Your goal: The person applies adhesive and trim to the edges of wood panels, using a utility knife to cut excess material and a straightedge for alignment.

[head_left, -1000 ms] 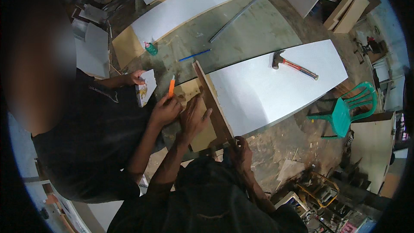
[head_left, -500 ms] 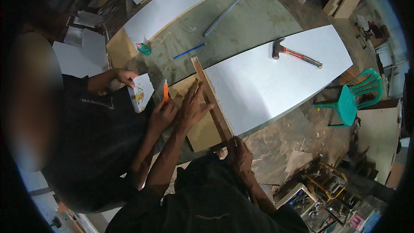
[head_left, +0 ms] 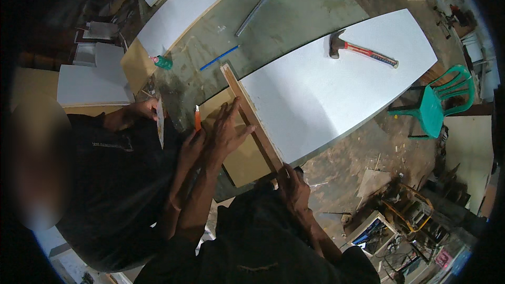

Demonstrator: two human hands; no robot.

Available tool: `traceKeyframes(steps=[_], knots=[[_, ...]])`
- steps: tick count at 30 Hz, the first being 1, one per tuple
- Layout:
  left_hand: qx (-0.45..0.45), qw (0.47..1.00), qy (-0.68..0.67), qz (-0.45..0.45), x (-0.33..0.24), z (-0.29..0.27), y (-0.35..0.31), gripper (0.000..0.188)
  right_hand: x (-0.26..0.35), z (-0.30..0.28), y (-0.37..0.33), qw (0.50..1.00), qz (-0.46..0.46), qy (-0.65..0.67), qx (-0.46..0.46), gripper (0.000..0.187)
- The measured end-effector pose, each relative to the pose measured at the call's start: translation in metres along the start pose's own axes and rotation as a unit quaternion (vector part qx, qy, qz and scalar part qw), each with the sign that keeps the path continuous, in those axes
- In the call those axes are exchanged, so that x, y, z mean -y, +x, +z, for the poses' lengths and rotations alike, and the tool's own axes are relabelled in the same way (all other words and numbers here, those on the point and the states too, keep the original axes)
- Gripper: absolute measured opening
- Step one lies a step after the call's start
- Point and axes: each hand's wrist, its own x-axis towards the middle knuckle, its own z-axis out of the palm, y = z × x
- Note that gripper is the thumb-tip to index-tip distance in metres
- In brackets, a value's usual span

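A brown wooden strip (head_left: pixel 256 122) stands along the edge of a white panel (head_left: pixel 315 87), crossing it at the end toward me. My left hand (head_left: pixel 227 132) has its fingers stretched out, with the fingertips and thumb touching the strip's left side. My right hand (head_left: pixel 294 188) has its fingers closed around the strip's near end. Under my left hand lies a tan board (head_left: pixel 244 165). Close by on the left, a co-worker's hand (head_left: pixel 190 150) grips an orange utility knife (head_left: pixel 198 119). The co-worker's other hand (head_left: pixel 149 108) holds a small white piece (head_left: pixel 160 121), seen nearly edge-on.
A hammer (head_left: pixel 363 52) rests on the white panel. On the green-grey tabletop (head_left: pixel 294 21) are a blue pencil (head_left: pixel 220 58), a metal bar (head_left: pixel 263 2) and a green bottle (head_left: pixel 162 62). A green chair (head_left: pixel 432 113) stands at right, with clutter on the floor nearer me.
The co-worker's small white piece has turned from face-on to nearly edge-on. My view has shifted slightly. Both my hands stay on the strip.
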Motion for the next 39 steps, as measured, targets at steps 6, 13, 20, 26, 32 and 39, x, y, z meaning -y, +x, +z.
traceKeyframes(steps=[6, 13, 20, 26, 32, 39], knots=[[0.022, 0.999, 0.021, -0.022, -0.017, -0.014, 0.001, 0.096, 0.009, -0.006, 0.003, 1.000, -0.009, 0.022, -0.004, 0.040], [-0.043, 0.998, 0.003, 0.056, -0.015, -0.016, 0.004, 0.088, 0.015, -0.009, 0.004, 0.999, -0.006, 0.042, 0.000, 0.037], [-0.041, 0.999, 0.016, 0.003, -0.015, -0.014, 0.018, 0.102, 0.008, -0.007, 0.003, 0.999, -0.007, 0.042, -0.002, 0.037], [0.016, 0.998, 0.024, -0.051, -0.021, -0.025, 0.031, 0.121, 0.006, -0.005, 0.002, 1.000, 0.011, 0.014, 0.012, 0.040], [0.045, 0.993, 0.070, -0.086, -0.029, -0.028, 0.037, 0.127, 0.005, -0.007, 0.003, 0.998, 0.013, 0.062, 0.009, 0.043], [0.039, 0.992, 0.093, -0.079, -0.034, -0.031, 0.037, 0.128, 0.015, -0.018, 0.009, 0.999, 0.027, 0.037, 0.026, 0.040]])
